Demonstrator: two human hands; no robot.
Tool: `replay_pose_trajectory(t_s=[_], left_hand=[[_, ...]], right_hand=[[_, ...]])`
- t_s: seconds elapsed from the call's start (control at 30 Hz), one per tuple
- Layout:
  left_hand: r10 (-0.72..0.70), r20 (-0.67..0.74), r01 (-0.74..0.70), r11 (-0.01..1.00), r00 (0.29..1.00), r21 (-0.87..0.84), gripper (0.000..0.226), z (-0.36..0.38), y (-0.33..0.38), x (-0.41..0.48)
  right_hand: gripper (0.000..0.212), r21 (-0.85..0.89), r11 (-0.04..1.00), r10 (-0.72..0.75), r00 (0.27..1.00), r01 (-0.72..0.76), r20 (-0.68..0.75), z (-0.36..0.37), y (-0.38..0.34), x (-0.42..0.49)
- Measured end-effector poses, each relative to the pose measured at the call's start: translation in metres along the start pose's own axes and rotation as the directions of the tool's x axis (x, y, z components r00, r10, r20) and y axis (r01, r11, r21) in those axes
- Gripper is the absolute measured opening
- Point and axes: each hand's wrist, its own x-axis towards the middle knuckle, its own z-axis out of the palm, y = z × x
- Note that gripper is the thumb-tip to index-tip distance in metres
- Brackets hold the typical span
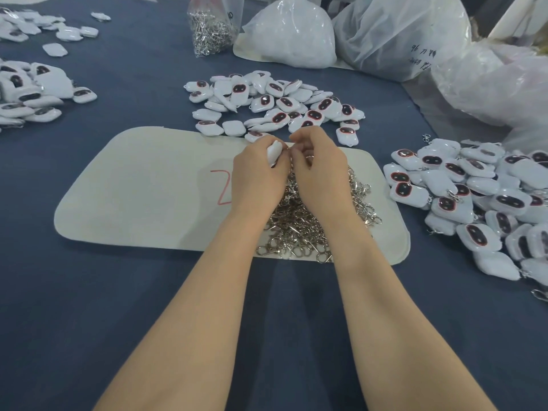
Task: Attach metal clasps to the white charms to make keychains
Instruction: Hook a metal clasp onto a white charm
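Note:
My left hand [256, 173] grips a white charm [274, 152] edge-on above a pale mat [142, 191]. My right hand [318, 170] meets it fingertip to fingertip and pinches a small metal clasp [289, 149] at the charm's top; most of the clasp is hidden by the fingers. Under both wrists lies a heap of silver clasps [299, 229] on the mat. A pile of loose white charms with dark red-rimmed faces [275, 105] sits just beyond the hands.
A second pile of charms, some with clasps [480, 200], lies at the right. More charms [32, 90] lie at the left. A clear bag of clasps [212, 28] and big plastic bags [400, 34] stand at the back of the blue table [103, 307].

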Motion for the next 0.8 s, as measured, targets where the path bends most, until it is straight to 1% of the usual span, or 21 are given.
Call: replay_pose_trajectory(t_s=[0.07, 0.13, 0.2, 0.27, 0.37, 0.53, 0.67, 0.73, 0.8], left_hand=[[-0.014, -0.016, 0.013, 0.999, 1.0, -0.037, 0.008, -0.0009, 0.0013, 0.0003], [-0.073, -0.027, 0.069, 0.989, 0.997, -0.131, 0.009, -0.0021, 0.0029, 0.0016], [-0.15, -0.01, 0.144, 0.964, 0.989, -0.226, 0.02, -0.0038, 0.0049, 0.002], [-0.193, 0.026, 0.192, 0.944, 0.981, -0.267, 0.025, -0.0048, 0.006, 0.0019], [-0.204, 0.06, 0.212, 0.938, 0.977, -0.275, 0.021, -0.0043, 0.0078, 0.0011], [-0.21, 0.064, 0.219, 0.926, 0.976, -0.309, 0.012, -0.0043, 0.0073, 0.0008], [-0.273, 0.076, 0.279, 0.863, 0.959, -0.42, 0.022, -0.0062, 0.0071, 0.0021], [-0.307, 0.098, 0.315, 0.818, 0.947, -0.481, 0.021, -0.0067, 0.0078, 0.0023], [-0.307, 0.109, 0.318, 0.797, 0.945, -0.513, 0.019, -0.0068, 0.009, 0.0021]], right_hand=[[0.014, 0.038, 0.999, 0.02, 1.0, -0.019, -0.019, 0.0011, -0.0012, -0.001], [0.01, 0.065, 0.997, 0.041, 0.999, -0.038, -0.036, 0.0022, -0.0016, -0.0019], [0.01, 0.079, 0.995, 0.066, 0.997, -0.063, -0.043, 0.0032, -0.0015, -0.0026], [0.01, 0.093, 0.992, 0.088, 0.995, -0.083, -0.052, 0.0037, -0.001, -0.003], [0.011, 0.106, 0.989, 0.109, 0.993, -0.103, -0.053, 0.0023, 0.0002, -0.002], [0.012, 0.176, 0.973, 0.156, 0.987, -0.148, -0.032, 0.0023, 0.0005, 0.0], [0.013, 0.26, 0.95, 0.175, 0.984, -0.174, 0.018, 0.0056, -0.0007, -0.0002], [0.019, 0.262, 0.952, 0.157, 0.987, -0.158, 0.026, 0.0073, -0.0016, -0.0016], [0.024, 0.261, 0.957, 0.132, 0.991, -0.128, 0.003, 0.0087, -0.0031, -0.0033]])
